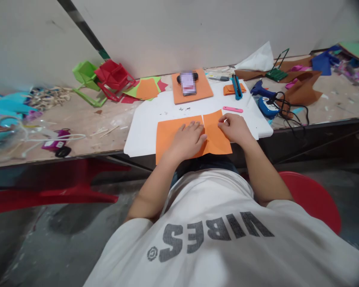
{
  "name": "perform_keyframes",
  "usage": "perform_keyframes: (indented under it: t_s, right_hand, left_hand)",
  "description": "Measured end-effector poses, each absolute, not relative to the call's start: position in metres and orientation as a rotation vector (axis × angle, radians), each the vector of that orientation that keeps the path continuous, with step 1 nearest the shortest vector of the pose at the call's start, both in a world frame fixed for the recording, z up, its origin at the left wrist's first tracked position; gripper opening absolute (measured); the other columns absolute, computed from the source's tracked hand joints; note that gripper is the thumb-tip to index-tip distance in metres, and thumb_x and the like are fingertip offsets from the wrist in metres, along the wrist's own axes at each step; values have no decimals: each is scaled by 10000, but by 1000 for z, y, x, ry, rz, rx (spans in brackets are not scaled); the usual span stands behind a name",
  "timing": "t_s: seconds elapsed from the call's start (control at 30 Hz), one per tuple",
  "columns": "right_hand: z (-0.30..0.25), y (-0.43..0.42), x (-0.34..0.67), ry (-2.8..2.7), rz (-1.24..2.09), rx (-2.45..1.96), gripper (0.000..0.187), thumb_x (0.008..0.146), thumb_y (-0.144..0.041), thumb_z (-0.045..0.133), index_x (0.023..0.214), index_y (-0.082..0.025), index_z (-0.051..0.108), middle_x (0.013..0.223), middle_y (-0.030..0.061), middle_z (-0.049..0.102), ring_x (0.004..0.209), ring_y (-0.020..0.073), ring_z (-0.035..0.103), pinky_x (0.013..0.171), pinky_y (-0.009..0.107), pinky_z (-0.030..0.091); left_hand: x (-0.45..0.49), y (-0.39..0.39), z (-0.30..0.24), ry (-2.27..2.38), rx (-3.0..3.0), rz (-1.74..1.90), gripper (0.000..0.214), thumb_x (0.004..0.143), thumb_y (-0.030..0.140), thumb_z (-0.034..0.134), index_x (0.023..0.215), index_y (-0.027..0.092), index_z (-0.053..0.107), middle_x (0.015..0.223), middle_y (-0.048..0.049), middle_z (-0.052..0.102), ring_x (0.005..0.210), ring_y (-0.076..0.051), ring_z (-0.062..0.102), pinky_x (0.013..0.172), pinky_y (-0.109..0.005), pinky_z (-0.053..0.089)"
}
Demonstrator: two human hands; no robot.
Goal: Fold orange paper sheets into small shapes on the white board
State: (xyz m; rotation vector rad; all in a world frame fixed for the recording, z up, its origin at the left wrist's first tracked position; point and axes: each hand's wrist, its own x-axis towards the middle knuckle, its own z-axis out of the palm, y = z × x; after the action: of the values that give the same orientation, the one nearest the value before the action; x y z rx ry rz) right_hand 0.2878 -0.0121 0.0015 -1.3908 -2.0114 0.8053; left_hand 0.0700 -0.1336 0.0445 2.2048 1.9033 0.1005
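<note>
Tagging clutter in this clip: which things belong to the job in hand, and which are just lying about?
Likely in use: orange sheeting touched by left hand and right hand; white board partly beneath; possibly the pink tool.
Likely lying about: wooden sticks; red plastic item; green plastic item; blue corded device.

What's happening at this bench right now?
The person's left hand rests flat on an orange sheet over a white board, while the right hand is at the sheet's right edge. A gap runs in from the far edge; I can't tell whether it goes all the way. A pink tool and blue cutter lie beyond, neither in hand.
</note>
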Motion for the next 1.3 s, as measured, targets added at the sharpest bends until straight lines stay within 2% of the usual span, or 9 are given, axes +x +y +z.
perform_keyframes:
  t_s: [0.07, 0.13, 0.23, 0.37, 0.53, 0.9, 1.0, 1.17, 1.3]
  right_hand:
    - [0, -13, 288, -2004, 769, -1389, 69, 1011, -239, 759, 1032, -221, 822, 796, 22, 749, 816, 257, 689, 861, 409, 491]
    - [-1, -15, 290, -2001, 752, -1375, 80, 1026, -264, 754, 1044, -226, 822, 804, 23, 759, 824, 260, 693, 854, 406, 486]
    - [0, -19, 298, -2030, 768, -1335, 90, 1029, -287, 752, 1039, -226, 817, 783, 17, 747, 804, 252, 690, 823, 397, 467]
    - [4, -21, 304, -2070, 840, -1302, 114, 1026, -282, 722, 1020, -221, 818, 737, 5, 711, 754, 238, 674, 785, 388, 461]
    - [4, -19, 303, -2065, 823, -1289, 107, 974, -242, 720, 1002, -224, 822, 747, 7, 715, 750, 230, 643, 789, 380, 460]
    - [3, -29, 306, -2037, 792, -1300, 133, 945, -244, 696, 977, -228, 824, 801, 31, 729, 776, 247, 658, 810, 405, 496]
    - [4, -35, 309, -2064, 807, -1304, 141, 995, -343, 731, 987, -233, 819, 803, 32, 732, 770, 248, 662, 783, 403, 477]
    - [5, -39, 311, -2088, 800, -1295, 126, 976, -336, 743, 988, -234, 817, 784, 21, 711, 781, 242, 648, 789, 394, 457]
    - [3, -37, 310, -2103, 771, -1270, 122, 974, -309, 714, 958, -234, 809, 800, 32, 715, 807, 248, 650, 797, 399, 444]
  left_hand:
    - [77, -149, 41, 1876, 2218, 74, 653, 1293, 387, 305, 1780, 97, 629, 1961, -215, 546, 1906, -381, 423, 1579, -658, 309]
    - [82, -160, 34, 1877, 2209, 41, 700, 1302, 440, 329, 1860, 72, 536, 2021, -222, 441, 1938, -387, 355, 1589, -674, 277]
    - [84, -166, 23, 1889, 2221, 0, 902, 1278, 644, 463, 1956, 56, 374, 2076, -231, 273, 1976, -407, 238, 1611, -671, 208]
    - [83, -161, 16, 1910, 2268, -11, 1029, 1225, 791, 547, 1962, 91, 390, 2071, -237, 285, 1970, -428, 254, 1608, -666, 223]
    - [81, -156, 20, 1891, 2294, -54, 1023, 1200, 676, 693, 1970, 89, 365, 2080, -232, 256, 1973, -427, 242, 1607, -668, 226]
    - [82, -157, 30, 1849, 2263, -74, 1132, 1158, 697, 764, 1979, 58, 317, 2086, -250, 222, 1975, -460, 211, 1610, -684, 198]
    - [84, -159, 29, 1880, 2276, -58, 1045, 1186, 638, 741, 1960, 46, 365, 2069, -260, 275, 1964, -456, 258, 1602, -680, 238]
    - [96, -173, 18, 2017, 2360, 123, 673, 1251, 412, 593, 1815, 46, 613, 1913, -275, 585, 1835, -431, 539, 1561, -672, 344]
    - [109, -178, 6, 2071, 2337, 179, 653, 1258, 279, 447, 1833, 0, 581, 1908, -289, 585, 1817, -427, 566, 1509, -628, 439]
